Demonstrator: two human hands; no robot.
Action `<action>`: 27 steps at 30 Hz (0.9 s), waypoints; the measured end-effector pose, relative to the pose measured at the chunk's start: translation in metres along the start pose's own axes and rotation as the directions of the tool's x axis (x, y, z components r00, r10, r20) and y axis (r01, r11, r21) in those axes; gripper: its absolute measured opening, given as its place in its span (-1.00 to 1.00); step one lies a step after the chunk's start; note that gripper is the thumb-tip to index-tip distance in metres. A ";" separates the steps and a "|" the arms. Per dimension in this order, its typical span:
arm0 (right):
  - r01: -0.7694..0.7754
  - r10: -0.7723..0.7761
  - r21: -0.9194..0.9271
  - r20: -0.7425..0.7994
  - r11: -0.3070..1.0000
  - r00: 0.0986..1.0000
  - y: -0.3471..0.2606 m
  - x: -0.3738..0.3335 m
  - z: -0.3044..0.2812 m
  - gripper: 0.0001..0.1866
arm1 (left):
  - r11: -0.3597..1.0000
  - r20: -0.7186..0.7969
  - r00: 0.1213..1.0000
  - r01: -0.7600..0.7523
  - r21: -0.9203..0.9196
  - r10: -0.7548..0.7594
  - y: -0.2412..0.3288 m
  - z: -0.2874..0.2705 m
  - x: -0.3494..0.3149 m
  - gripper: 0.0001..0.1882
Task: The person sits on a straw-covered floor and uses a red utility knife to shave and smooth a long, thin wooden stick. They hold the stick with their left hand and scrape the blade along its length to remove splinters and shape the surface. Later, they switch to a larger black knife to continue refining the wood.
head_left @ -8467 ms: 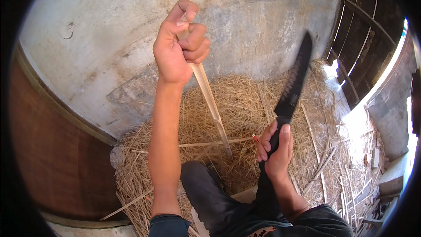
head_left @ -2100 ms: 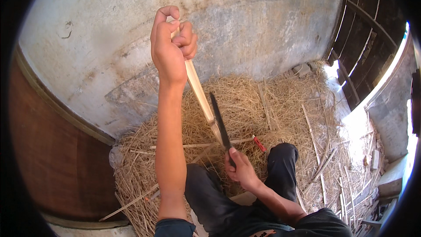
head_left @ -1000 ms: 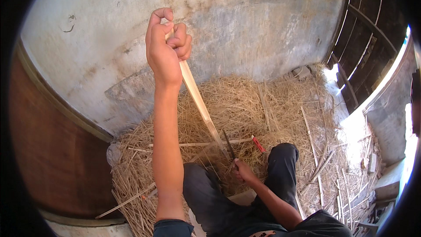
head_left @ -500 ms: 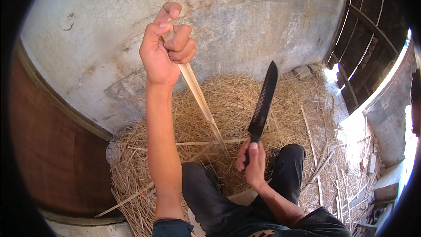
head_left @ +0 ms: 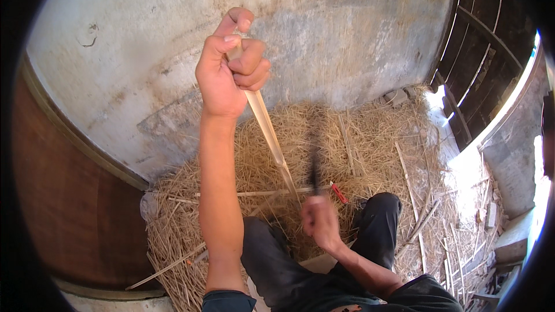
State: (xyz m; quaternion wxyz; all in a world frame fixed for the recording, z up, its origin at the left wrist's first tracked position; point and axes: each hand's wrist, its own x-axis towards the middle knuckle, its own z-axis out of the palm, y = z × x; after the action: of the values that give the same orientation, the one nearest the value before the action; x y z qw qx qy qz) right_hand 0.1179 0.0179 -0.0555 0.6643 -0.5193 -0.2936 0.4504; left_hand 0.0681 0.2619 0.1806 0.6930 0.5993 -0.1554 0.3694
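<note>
My left hand (head_left: 231,78) is raised high in front of the wall, its fingers closed round the upper end of a pale split bamboo strip (head_left: 266,130). The strip slants down to the right, and its lower tip ends near the straw between my knees. In my right hand (head_left: 321,222) is the handle of a black knife (head_left: 314,164). Its blade points upward, smeared by motion, just right of the strip's lower part. Whether the blade touches the strip I cannot tell.
Loose straw (head_left: 370,138) covers the floor, with thin sticks (head_left: 408,179) scattered over it. A small red utility cutter (head_left: 339,193) lies there near my right knee. Behind stands a stained wall (head_left: 358,34); a brown panel (head_left: 81,196) is at left, dark planks (head_left: 485,40) at right.
My left hand and the strip have shifted slightly right and down. The knife has swung left toward the strip with my right hand. The red cutter and a stick in the straw behind it now show.
</note>
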 end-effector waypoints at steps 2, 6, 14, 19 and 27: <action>-0.145 0.136 0.119 0.078 0.982 0.988 -0.004 0.003 -0.002 -0.66 | 1.000 -0.011 1.000 -0.005 0.020 0.005 0.000 0.002 -0.001 -0.85; -0.104 0.099 0.299 0.032 0.949 0.995 -0.034 0.005 -0.010 -0.65 | 0.999 -0.012 1.000 -0.022 0.039 0.023 0.007 0.000 -0.005 -0.85; -0.093 0.084 0.099 0.095 0.991 0.992 -0.009 0.001 -0.007 -0.64 | 1.000 -0.001 1.000 0.012 0.025 -0.012 0.003 0.004 0.001 -0.83; -0.145 0.127 0.194 0.099 0.970 0.987 -0.029 -0.008 -0.014 -0.63 | 0.999 0.014 1.000 0.003 0.052 -0.004 0.009 0.002 -0.006 -0.82; -0.166 0.147 0.257 0.089 0.952 0.985 0.001 -0.001 -0.011 -0.58 | 0.999 0.059 0.998 -0.008 -0.044 0.010 0.002 0.005 -0.002 -0.86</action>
State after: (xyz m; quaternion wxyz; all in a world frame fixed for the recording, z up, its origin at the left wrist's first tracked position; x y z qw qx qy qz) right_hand 0.1265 0.0128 -0.0594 0.6791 -0.4325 -0.2116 0.5541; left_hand 0.0669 0.2567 0.1817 0.6994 0.5939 -0.1869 0.3510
